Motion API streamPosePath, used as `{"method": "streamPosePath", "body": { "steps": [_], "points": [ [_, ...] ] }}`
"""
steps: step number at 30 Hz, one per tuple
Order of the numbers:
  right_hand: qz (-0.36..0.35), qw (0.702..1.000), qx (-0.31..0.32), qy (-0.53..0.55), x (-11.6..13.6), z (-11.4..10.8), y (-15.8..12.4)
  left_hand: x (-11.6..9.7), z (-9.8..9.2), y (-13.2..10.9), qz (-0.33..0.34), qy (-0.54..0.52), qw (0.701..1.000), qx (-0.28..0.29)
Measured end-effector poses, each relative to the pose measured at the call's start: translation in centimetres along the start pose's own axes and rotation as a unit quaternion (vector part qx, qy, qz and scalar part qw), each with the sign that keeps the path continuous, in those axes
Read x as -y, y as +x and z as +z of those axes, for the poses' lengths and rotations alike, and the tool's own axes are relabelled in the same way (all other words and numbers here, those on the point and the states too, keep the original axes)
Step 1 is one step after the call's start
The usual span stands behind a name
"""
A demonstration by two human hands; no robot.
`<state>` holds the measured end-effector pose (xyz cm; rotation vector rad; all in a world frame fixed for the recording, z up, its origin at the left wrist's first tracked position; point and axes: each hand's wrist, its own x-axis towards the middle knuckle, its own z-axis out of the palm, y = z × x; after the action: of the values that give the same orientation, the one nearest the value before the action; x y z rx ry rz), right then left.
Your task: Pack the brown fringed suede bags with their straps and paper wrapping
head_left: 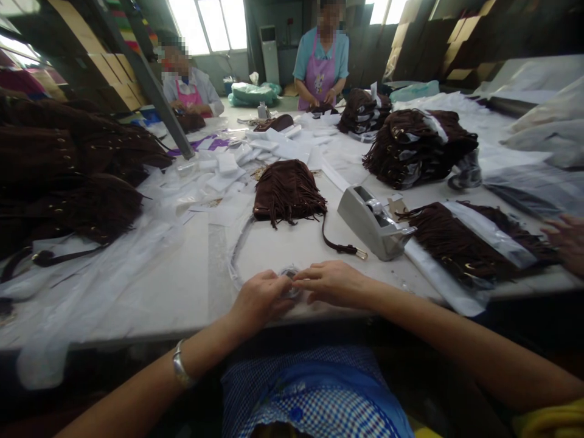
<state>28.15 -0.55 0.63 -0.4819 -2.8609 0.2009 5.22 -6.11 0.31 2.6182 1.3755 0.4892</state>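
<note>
My left hand (259, 299) and my right hand (333, 283) meet at the table's near edge, fingertips pinched together on a small clear round piece (291, 281) that I cannot make out well. A dark strap in clear wrap (237, 255) curves from there back to a brown fringed bag (287, 191) lying flat in front of me. The bag's other strap end with a gold tip (349, 249) lies to the right. A silver bracelet sits on my left wrist.
A grey tape dispenser (371, 222) stands right of the bag. A bagged fringed bag (465, 243) lies at right, more stacked (417, 146) behind. A dark heap (64, 176) fills the left. Two people work at the far end; another person's hand (568, 240) shows at right.
</note>
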Motion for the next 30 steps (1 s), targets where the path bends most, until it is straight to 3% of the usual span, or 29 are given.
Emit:
{"method": "streamPosePath", "body": {
  "steps": [3, 7, 12, 19, 22, 26, 30],
  "points": [
    [0.02, 1.0, 0.005, -0.001, 0.7, 0.9, 0.0, -0.8, 0.2, -0.1, -0.027, -0.013, 0.999, 0.01],
    [-0.026, 0.999, 0.021, 0.032, -0.4, 1.1, 0.2, 0.6, -1.1, -0.1, 0.088, -0.005, 0.995, 0.051],
    [-0.073, 0.996, 0.038, 0.041, -1.9, 0.1, 0.6, 2.6, -1.6, -0.1, 0.173, 0.053, 0.983, 0.036],
    [0.007, 0.999, -0.04, 0.012, 0.9, 1.8, 0.5, -0.2, 0.3, -0.3, 0.035, 0.014, 0.997, -0.066],
    [-0.016, 0.998, -0.049, 0.038, 0.4, 2.2, 0.7, 0.5, -0.6, -0.1, 0.069, 0.003, 0.997, -0.026],
    [-0.081, 0.996, -0.009, 0.045, -1.6, 1.1, 1.4, 3.0, -2.3, 0.1, 0.146, 0.03, 0.988, 0.03],
    [-0.059, 0.998, 0.002, 0.002, -2.0, 0.3, 2.2, 3.3, -1.4, -0.2, 0.11, 0.038, 0.993, -0.013]
  ]
}}
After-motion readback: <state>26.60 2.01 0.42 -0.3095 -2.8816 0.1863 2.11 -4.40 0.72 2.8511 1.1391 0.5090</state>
